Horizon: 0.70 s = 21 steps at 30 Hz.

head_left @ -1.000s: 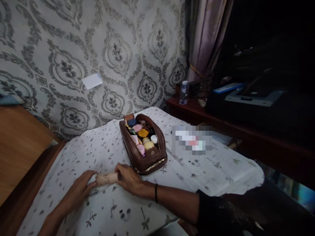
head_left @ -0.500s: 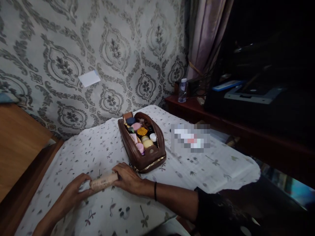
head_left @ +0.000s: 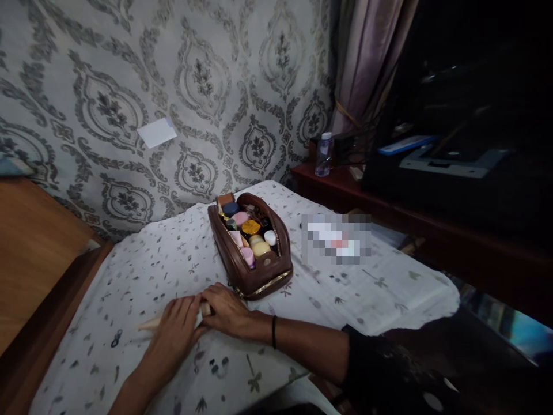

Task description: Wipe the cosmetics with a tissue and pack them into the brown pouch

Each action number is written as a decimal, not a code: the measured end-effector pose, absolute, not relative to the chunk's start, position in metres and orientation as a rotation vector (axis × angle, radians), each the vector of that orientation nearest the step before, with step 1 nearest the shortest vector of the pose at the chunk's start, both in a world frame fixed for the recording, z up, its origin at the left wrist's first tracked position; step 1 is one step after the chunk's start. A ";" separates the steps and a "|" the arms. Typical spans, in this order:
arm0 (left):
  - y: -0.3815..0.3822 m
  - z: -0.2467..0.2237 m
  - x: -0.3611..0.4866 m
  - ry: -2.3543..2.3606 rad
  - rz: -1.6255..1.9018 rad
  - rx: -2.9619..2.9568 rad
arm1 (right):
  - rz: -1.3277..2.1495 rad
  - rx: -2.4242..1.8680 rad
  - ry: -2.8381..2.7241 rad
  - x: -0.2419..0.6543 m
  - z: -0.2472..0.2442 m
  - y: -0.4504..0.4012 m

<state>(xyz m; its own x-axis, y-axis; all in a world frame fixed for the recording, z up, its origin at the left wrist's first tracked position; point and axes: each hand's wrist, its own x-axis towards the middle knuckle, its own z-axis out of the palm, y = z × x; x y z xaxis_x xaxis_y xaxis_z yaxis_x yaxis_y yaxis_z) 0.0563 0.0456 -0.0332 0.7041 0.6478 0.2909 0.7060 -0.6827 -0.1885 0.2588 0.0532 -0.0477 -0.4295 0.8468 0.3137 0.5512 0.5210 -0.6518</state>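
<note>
A beige cosmetic tube [head_left: 149, 324] lies low over the patterned cloth, mostly covered by my hands. My left hand [head_left: 177, 320] wraps over its body from above, and the flat tapered end pokes out to the left. Against the other end, my right hand [head_left: 224, 309] closes its fingers; a small pale piece shows between the two hands, perhaps the cap. Just beyond my right hand stands a brown toiletry bag [head_left: 250, 280], unzipped, with several jars and lids inside, among them a yellow-orange lid [head_left: 251, 227] and a white cap [head_left: 270, 237].
White patterned cloth [head_left: 173, 259] covers the table. A pixelated item [head_left: 336, 239] rests right of the bag. On the dark red shelf, a clear bottle [head_left: 324, 154] stands by the curtain [head_left: 360, 63] and a dark screen [head_left: 475, 86]. A wooden panel [head_left: 38, 248] borders the left.
My left hand has slid right along the tube, from its left end to beside my right hand. The tube's left end is now uncovered. My right hand stays nearly in place.
</note>
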 end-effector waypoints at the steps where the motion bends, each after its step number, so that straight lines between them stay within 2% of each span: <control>1: 0.045 -0.036 0.061 -1.065 -0.303 -2.626 | 0.630 -1.140 -2.143 0.258 -0.048 0.054; 9: 0.053 -0.020 0.035 -1.023 -0.304 -2.672 | 0.655 -1.116 -2.097 0.259 -0.051 0.054; 21: 0.049 -0.011 -0.028 -1.362 -0.250 -2.659 | 0.505 -1.060 -2.207 0.260 -0.047 0.048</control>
<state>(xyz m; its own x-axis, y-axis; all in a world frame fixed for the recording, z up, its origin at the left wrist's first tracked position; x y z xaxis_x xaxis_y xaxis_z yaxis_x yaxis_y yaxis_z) -0.0285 0.0491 -0.0114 0.5756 0.7897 0.2123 0.8136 -0.5791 -0.0518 0.2604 0.0482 -0.0472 -0.4768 0.7953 0.3744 0.5536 0.6025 -0.5749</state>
